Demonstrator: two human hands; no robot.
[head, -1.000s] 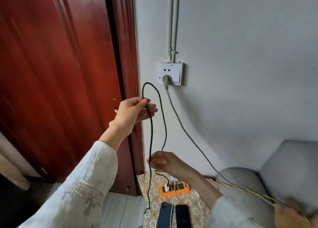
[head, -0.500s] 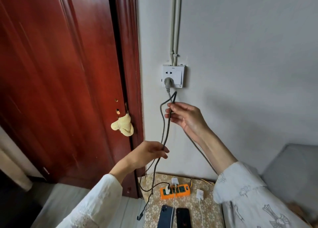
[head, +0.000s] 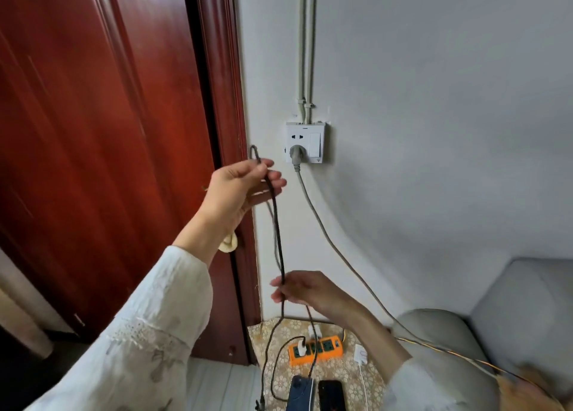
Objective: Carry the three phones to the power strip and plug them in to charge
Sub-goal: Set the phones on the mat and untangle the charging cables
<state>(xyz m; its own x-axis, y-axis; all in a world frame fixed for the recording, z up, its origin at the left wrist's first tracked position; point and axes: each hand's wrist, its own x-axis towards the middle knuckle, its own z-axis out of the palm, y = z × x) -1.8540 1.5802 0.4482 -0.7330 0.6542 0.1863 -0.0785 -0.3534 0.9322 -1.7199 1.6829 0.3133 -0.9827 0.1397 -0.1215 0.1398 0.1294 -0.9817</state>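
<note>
- The dark braided cable [head: 277, 224] is the thing in hand: it runs taut between the two hands, then drops toward the small patterned table [head: 338, 376], where one end seems to lead to a white charger plugged into the orange power strip [head: 316, 348].
- The left hand [head: 238, 190] is raised near the door frame, thumb and fingers pinching the cable just below a short bend that sticks up above the grip.
- The right hand [head: 305, 291] sits lower, fingers closed lightly round the same cable; this looks like running the cord out straight to clear its tangles before it goes to a phone.
- Two phones lie at the table's near edge, just in front of the strip: a blue phone [head: 299, 393] with a cord across it, and a black phone [head: 331, 395] beside it. A third phone is not in view.
- A loose white adapter [head: 360, 353] lies right of the strip.
- On the wall above, the wall socket [head: 305, 142] carries a grey lead [head: 328, 240] that slants down toward the grey sofa [head: 496, 317].
- The red wooden door [head: 108, 146] fills the left.
</note>
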